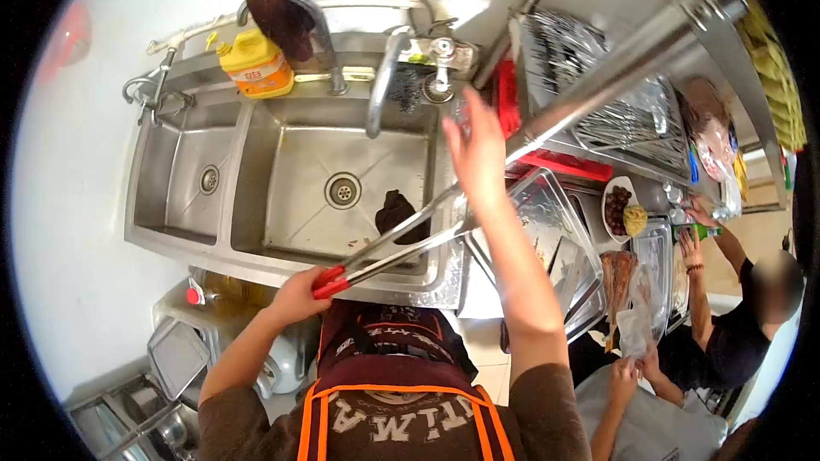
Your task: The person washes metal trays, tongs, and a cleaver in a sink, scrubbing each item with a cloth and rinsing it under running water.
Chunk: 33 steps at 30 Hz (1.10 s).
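Note:
My left hand [301, 294] is closed around the red grips of long metal tongs [395, 258], at the front edge of the sink. The two tong arms run up and right over the sink's corner and stand a little apart; their far ends pass behind my right forearm. My right hand [478, 141] is raised near the faucet [386, 77], fingers stretched out, holding nothing. Below the tongs, a dark wet cloth [396, 213] lies in the large steel basin [295, 166]. Left of the faucet stands a yellow detergent jug [254, 66].
A metal pole [615, 68] slants across the right side beside a rack of skewers [589, 60]. Clear plastic trays [555, 230] and a white bowl [617, 210] with round brown food stand right. Two other people work there, one with a green bottle [696, 231].

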Tool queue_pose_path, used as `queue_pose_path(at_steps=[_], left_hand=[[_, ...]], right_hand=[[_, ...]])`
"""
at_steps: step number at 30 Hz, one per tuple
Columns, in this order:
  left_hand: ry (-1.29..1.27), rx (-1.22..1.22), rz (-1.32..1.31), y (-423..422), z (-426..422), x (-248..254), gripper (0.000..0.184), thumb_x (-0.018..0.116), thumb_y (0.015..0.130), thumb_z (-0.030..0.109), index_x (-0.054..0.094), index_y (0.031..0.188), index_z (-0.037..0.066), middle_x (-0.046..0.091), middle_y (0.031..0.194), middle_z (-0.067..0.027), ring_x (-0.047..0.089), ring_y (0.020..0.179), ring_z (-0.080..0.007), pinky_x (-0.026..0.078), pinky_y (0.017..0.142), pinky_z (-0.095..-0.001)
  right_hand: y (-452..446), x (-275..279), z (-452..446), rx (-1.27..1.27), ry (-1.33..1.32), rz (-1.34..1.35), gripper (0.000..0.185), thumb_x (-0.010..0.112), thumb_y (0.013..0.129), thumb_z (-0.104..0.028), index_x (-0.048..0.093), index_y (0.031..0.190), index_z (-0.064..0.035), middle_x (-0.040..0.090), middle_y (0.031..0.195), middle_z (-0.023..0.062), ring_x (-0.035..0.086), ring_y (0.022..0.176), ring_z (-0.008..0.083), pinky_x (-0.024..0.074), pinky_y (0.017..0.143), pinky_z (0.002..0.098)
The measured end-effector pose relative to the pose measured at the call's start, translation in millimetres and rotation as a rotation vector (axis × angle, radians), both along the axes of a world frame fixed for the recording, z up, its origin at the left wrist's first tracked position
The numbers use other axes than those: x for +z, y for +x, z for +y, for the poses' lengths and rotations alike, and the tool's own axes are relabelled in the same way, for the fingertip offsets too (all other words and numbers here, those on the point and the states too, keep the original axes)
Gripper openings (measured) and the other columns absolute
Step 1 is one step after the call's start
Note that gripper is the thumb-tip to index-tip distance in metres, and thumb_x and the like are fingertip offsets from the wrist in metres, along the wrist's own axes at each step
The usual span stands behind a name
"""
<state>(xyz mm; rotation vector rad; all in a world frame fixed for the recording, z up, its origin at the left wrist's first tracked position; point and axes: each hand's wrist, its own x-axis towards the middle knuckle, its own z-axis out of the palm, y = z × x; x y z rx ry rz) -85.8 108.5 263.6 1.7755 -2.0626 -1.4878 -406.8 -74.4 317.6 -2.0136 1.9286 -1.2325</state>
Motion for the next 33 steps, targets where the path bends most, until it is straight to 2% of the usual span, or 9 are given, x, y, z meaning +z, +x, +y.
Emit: queue_pose_path(at_steps=[8, 16, 22, 26, 27, 29, 31, 32, 33], left_hand=[[-0.013, 0.145, 0.212, 61.8, -42.4, -39.3, 0.043, 0.060, 0.063, 0.010, 0.049, 0.103, -0.001, 0.057, 0.082, -0.0191, 0.056, 0.077, -0.0315, 0.044, 0.071, -0.0350], [0.047, 0.010, 0.262, 70.4, -97.0, -62.2, 0.041, 0.060, 0.064, 0.012, 0.050, 0.102, 0.000, 0.056, 0.078, -0.0156, 0.053, 0.070, -0.0266, 0.043, 0.066, -0.0339], [0.185, 0.027, 0.246, 61.4, -111.9, -66.1, 0.034, 0.060, 0.067, 0.018, 0.051, 0.095, 0.001, 0.052, 0.071, -0.0108, 0.050, 0.063, -0.0200, 0.041, 0.059, -0.0323], [0.365, 0.112, 0.176, 39.4, -121.3, -43.5, 0.035, 0.062, 0.071, 0.024, 0.051, 0.095, 0.000, 0.052, 0.069, -0.0081, 0.049, 0.059, -0.0163, 0.040, 0.054, -0.0311], [0.365, 0.117, 0.169, 36.6, -121.9, -54.3, 0.035, 0.062, 0.071, 0.024, 0.051, 0.095, 0.000, 0.052, 0.069, -0.0081, 0.049, 0.059, -0.0163, 0.040, 0.054, -0.0311], [0.346, 0.116, 0.233, 34.6, -117.0, -83.4, 0.044, 0.064, 0.073, 0.026, 0.050, 0.107, 0.002, 0.051, 0.067, -0.0021, 0.046, 0.051, -0.0087, 0.036, 0.043, -0.0256], [0.365, 0.134, 0.222, 23.3, -118.6, -91.2, 0.043, 0.064, 0.074, 0.026, 0.050, 0.107, 0.002, 0.051, 0.066, -0.0019, 0.045, 0.050, -0.0087, 0.035, 0.043, -0.0253], [0.384, 0.155, 0.218, 16.6, -118.6, -94.7, 0.043, 0.064, 0.074, 0.026, 0.050, 0.107, 0.002, 0.050, 0.066, -0.0016, 0.044, 0.049, -0.0088, 0.035, 0.043, -0.0249], [0.383, 0.153, 0.209, 9.2, -118.5, -97.1, 0.043, 0.064, 0.074, 0.026, 0.050, 0.107, 0.002, 0.050, 0.066, -0.0016, 0.044, 0.049, -0.0088, 0.035, 0.043, -0.0249]], right_hand=[[-9.3, -7.1, -101.5, 0.017, 0.182, 0.456, 0.048, 0.056, 0.073, -0.002, 0.042, 0.118, 0.0060, 0.059, 0.090, 0.0251, 0.057, 0.085, 0.0382, 0.0466, 0.075, 0.0425], [-25.0, 16.4, -102.0, 0.204, 0.169, 0.720, 0.053, 0.048, 0.070, 0.009, 0.046, 0.121, -0.0074, 0.056, 0.087, 0.0166, 0.055, 0.086, 0.0327, 0.0429, 0.077, 0.0396], [-17.4, 21.4, -92.6, 0.236, 0.128, 0.590, 0.051, 0.051, 0.073, 0.005, 0.047, 0.121, -0.0124, 0.056, 0.094, 0.0134, 0.053, 0.090, 0.0311, 0.0416, 0.081, 0.0383], [18.6, -25.2, -22.5, -0.216, -0.244, -0.048, 0.027, 0.055, 0.078, 0.002, 0.052, 0.105, -0.0006, 0.057, 0.096, 0.0132, 0.056, 0.091, 0.0268, 0.0434, 0.080, 0.0345], [31.6, -67.7, 3.3, -0.371, -0.157, -0.451, 0.015, 0.052, 0.079, 0.003, 0.053, 0.093, 0.0014, 0.058, 0.091, 0.0123, 0.056, 0.090, 0.0246, 0.0435, 0.078, 0.0335], [75.7, -125.0, 54.5, -0.374, 0.319, -0.309, 0.013, 0.051, 0.077, 0.001, 0.056, 0.089, 0.0011, 0.058, 0.090, 0.0158, 0.055, 0.089, 0.0303, 0.0419, 0.083, 0.0355], [93.4, -239.2, 93.4, -0.109, 0.632, -0.153, 0.045, 0.060, 0.074, -0.010, 0.048, 0.117, -0.0055, 0.048, 0.116, 0.0192, 0.043, 0.108, 0.0374, 0.0385, 0.092, 0.0406], [105.9, -280.1, 103.5, -0.091, 0.875, -0.050, 0.067, 0.064, 0.074, -0.014, 0.032, 0.132, -0.0146, 0.029, 0.136, 0.0147, 0.033, 0.121, 0.0365, 0.0364, 0.096, 0.0409], [116.4, -249.7, 89.7, -0.063, 1.310, 0.074, 0.080, 0.066, 0.075, -0.019, 0.018, 0.138, -0.0229, 0.012, 0.144, 0.0087, 0.022, 0.129, 0.0331, 0.0351, 0.099, 0.0432]])
